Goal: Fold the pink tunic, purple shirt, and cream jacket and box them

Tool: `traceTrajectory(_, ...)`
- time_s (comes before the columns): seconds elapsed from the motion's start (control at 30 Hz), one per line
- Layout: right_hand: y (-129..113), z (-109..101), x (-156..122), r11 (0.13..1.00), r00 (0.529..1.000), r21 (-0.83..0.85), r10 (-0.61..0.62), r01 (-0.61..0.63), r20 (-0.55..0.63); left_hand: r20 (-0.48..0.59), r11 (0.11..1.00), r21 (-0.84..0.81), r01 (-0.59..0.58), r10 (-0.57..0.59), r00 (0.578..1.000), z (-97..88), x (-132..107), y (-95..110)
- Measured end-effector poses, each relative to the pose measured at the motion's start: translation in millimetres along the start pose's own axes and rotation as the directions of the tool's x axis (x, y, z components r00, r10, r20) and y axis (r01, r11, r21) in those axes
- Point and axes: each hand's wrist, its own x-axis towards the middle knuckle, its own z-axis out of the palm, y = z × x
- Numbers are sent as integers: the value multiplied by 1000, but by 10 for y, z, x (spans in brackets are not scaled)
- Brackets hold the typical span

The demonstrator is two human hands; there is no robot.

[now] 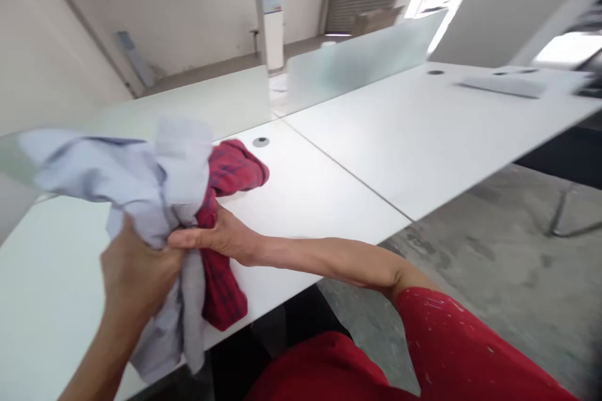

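In the head view, the operator's left hand [141, 272] is closed on a pale blue-grey woven-cloth garment [126, 178], thumb pressed on the folds and the fingers curled out of sight. The right hand [226, 235] is also closed on the bunch from the opposite side, its thumb laid across the pale cloth toward the left hand; its fingers are hidden behind the folds, so the exact layers in its grasp cannot be told. The pale garment is gathered between the hands above the near-left part of the white, flat tabletop [310, 194]; its upper end flares toward the far-left side, and its lower end hangs at the front edge. A dark-red checked fabric garment [237, 166] lies just beside and partly behind it, one end on the tabletop near a round grey cable grommet [261, 142], the other by the front edge. The step in hand is judged to be two-handed handling of bunched cloth, with neither garment laid flat. From this hold, the next move calls for a firm grip on the pale folds, clearance from the frosted glass divider [211, 94] and care that the red garment does not drag along.
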Motion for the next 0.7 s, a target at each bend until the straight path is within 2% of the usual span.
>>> traceTrajectory(0.07, 8, -420, -95, 997, 993, 65, 40, -33, -108, 213, 978, 173, -113, 75, 974, 354, 54, 197)
traceTrajectory(0.13, 32, -771, -218, 984, 964, 162, 107, -68, -243, 411, 956, 166, -242, 156, 898, 655, 51, 370)
traceTrajectory(0.17, 42, -910, -275, 980, 949, 192, 106, -50, -296, 470, 943, 132, -305, 211, 857, 785, 39, 441)
traceTrajectory(0.23, 47, -1110, -373, 974, 929, 224, 56, 29, -365, 520, 912, 84, -402, 304, 798, 1004, 8, 556)
traceTrajectory(0.27, 38, -1174, -414, 970, 920, 233, 32, 65, -391, 527, 897, 77, -435, 334, 782, 1093, -10, 607)
traceTrajectory(0.37, -26, -1278, -498, 966, 899, 241, 27, 88, -436, 526, 862, 95, -499, 382, 760, 1278, -70, 748)
traceTrajectory(0.5, -200, -1407, -528, 980, 859, 183, 29, 75, -511, 543, 836, 70, -545, 426, 723, 1315, -109, 875)
traceTrajectory(0.6, -427, -1637, -503, 993, 810, 103, 18, 53, -586, 537, 822, -62, -566, 505, 676, 1162, -66, 830)
traceTrajectory(0.67, -644, -1860, -482, 999, 789, 46, 18, 13, -614, 481, 818, -114, -564, 542, 689, 966, -8, 681)
traceTrajectory(0.7, -775, -1985, -476, 1000, 779, -2, -7, 7, -626, 432, 823, -112, -557, 545, 719, 840, 24, 563)
